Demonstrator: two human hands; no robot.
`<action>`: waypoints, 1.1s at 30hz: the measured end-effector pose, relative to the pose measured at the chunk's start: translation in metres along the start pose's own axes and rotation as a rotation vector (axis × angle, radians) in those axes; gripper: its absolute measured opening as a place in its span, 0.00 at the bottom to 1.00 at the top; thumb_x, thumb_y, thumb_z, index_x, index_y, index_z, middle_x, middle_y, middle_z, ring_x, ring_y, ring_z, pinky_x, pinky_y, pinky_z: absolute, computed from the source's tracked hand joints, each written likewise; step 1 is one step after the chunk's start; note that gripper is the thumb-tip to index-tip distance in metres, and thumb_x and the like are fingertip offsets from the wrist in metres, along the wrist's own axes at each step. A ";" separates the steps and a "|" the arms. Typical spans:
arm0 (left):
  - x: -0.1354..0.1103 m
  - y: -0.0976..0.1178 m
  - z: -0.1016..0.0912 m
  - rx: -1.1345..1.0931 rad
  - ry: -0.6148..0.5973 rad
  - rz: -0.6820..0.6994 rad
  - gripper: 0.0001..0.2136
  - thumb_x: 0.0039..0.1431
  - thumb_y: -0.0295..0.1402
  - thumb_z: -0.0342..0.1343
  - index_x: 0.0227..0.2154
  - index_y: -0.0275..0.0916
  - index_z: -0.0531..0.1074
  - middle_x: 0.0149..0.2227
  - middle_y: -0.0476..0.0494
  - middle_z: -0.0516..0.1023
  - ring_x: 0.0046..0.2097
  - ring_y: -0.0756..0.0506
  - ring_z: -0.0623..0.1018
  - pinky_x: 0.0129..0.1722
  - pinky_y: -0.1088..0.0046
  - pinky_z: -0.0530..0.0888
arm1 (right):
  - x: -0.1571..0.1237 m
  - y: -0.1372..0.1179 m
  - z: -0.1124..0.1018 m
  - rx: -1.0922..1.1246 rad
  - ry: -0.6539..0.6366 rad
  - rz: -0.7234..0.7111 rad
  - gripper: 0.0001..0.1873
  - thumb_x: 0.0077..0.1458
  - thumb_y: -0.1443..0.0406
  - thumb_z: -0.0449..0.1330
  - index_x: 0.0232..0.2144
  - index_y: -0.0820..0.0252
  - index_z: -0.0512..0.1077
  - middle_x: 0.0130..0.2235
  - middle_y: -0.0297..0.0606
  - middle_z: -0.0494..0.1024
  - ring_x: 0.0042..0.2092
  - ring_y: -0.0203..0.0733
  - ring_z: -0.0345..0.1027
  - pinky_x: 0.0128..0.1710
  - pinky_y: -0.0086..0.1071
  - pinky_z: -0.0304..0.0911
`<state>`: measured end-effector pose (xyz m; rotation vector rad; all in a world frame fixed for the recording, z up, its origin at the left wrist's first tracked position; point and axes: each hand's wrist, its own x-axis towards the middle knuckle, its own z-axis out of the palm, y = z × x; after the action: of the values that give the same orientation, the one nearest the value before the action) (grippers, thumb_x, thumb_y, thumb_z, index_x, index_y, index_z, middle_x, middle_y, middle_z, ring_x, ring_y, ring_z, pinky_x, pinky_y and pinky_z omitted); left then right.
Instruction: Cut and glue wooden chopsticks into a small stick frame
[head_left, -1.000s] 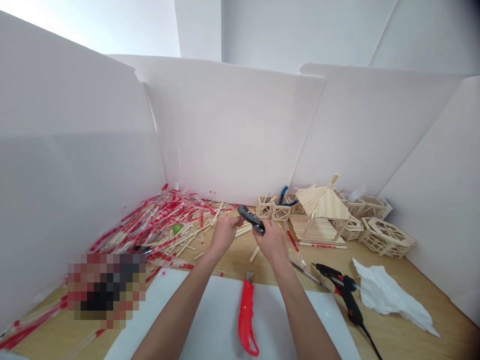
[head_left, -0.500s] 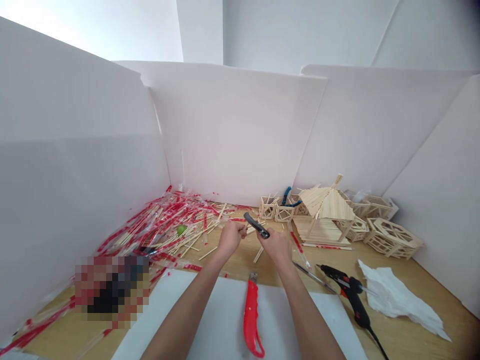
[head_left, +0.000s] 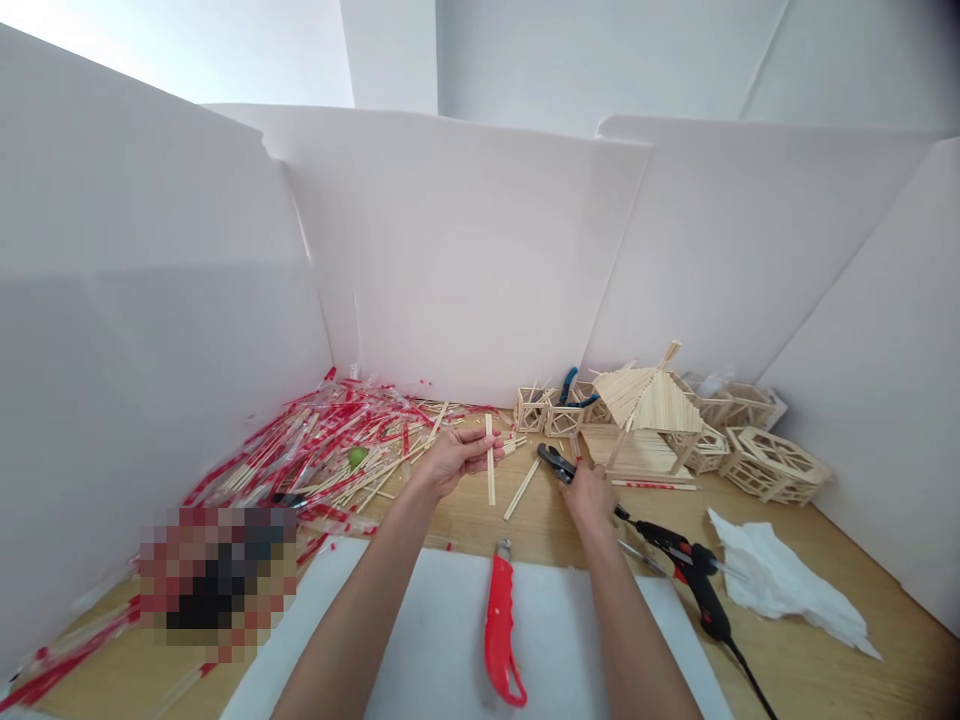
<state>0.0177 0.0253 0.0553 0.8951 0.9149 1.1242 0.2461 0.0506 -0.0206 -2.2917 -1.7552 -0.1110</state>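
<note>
My left hand [head_left: 452, 460] pinches short pale wooden sticks [head_left: 490, 470], held upright between thumb and fingers. To its right, low over the table, my right hand [head_left: 590, 497] grips a dark, pliers-like hand tool [head_left: 553, 460]. My palm and fingers hide part of that tool. Between the hands, more short wooden sticks [head_left: 520, 490] lie on the wood. Nearer me, a red-handled utility knife [head_left: 499, 630] rests on a white sheet [head_left: 420, 640].
At left spreads a heap of sticks and red-marked wrappers [head_left: 300, 440]. A stick-built pavilion [head_left: 652, 410] and lattice frames [head_left: 772, 465] stand back right, with blue-handled pliers [head_left: 574, 390] near them. A black glue gun [head_left: 697, 580] lies beside a white tissue [head_left: 787, 580].
My right hand has moved right and down with the dark tool, away from my left hand. My left hand has turned, so the sticks in it now show upright.
</note>
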 end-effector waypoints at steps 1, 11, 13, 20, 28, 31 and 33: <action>0.000 0.000 0.001 -0.009 0.004 0.007 0.14 0.43 0.30 0.65 0.35 0.33 0.75 0.36 0.38 0.79 0.34 0.48 0.79 0.31 0.77 0.76 | 0.000 0.000 0.004 0.000 0.005 0.007 0.21 0.49 0.55 0.58 0.42 0.63 0.69 0.42 0.52 0.70 0.43 0.52 0.68 0.37 0.39 0.61; -0.015 0.013 0.015 0.107 0.032 0.106 0.19 0.39 0.36 0.67 0.37 0.35 0.76 0.39 0.38 0.79 0.36 0.46 0.79 0.30 0.78 0.74 | 0.006 -0.008 -0.018 0.169 0.063 -0.040 0.26 0.50 0.50 0.56 0.42 0.65 0.72 0.42 0.55 0.73 0.45 0.55 0.66 0.42 0.44 0.57; -0.019 0.015 0.019 0.125 0.021 0.111 0.19 0.40 0.36 0.66 0.37 0.35 0.76 0.38 0.38 0.79 0.36 0.46 0.79 0.30 0.77 0.73 | 0.008 -0.014 -0.040 0.422 0.072 -0.166 0.22 0.53 0.53 0.53 0.39 0.64 0.74 0.39 0.50 0.75 0.41 0.49 0.68 0.41 0.39 0.59; -0.026 0.016 0.026 0.183 -0.097 0.093 0.19 0.43 0.37 0.64 0.40 0.36 0.76 0.37 0.38 0.79 0.37 0.46 0.78 0.32 0.77 0.74 | -0.025 -0.051 -0.104 1.331 -0.182 -0.430 0.20 0.51 0.53 0.56 0.36 0.63 0.76 0.35 0.40 0.78 0.36 0.40 0.70 0.37 0.32 0.64; -0.022 0.012 0.026 0.236 -0.130 0.054 0.18 0.42 0.37 0.65 0.38 0.35 0.76 0.37 0.39 0.79 0.36 0.45 0.78 0.31 0.76 0.74 | -0.028 -0.061 -0.090 1.466 -0.299 -0.284 0.18 0.40 0.55 0.64 0.30 0.63 0.75 0.29 0.37 0.77 0.29 0.35 0.68 0.30 0.28 0.62; -0.022 0.011 0.028 0.247 -0.129 0.045 0.19 0.42 0.36 0.65 0.39 0.35 0.76 0.36 0.39 0.79 0.36 0.45 0.79 0.32 0.75 0.74 | -0.022 -0.059 -0.084 1.495 -0.320 -0.270 0.18 0.40 0.55 0.65 0.30 0.63 0.75 0.27 0.35 0.76 0.27 0.33 0.66 0.27 0.26 0.60; -0.021 0.011 0.028 0.237 -0.135 0.041 0.19 0.43 0.36 0.64 0.40 0.34 0.75 0.37 0.38 0.79 0.37 0.44 0.79 0.34 0.73 0.75 | -0.021 -0.059 -0.085 1.523 -0.330 -0.249 0.18 0.41 0.54 0.64 0.30 0.63 0.75 0.26 0.35 0.75 0.25 0.31 0.65 0.24 0.25 0.59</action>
<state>0.0362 0.0039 0.0782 1.1733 0.9340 0.9898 0.1923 0.0247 0.0662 -0.9682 -1.3285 1.1646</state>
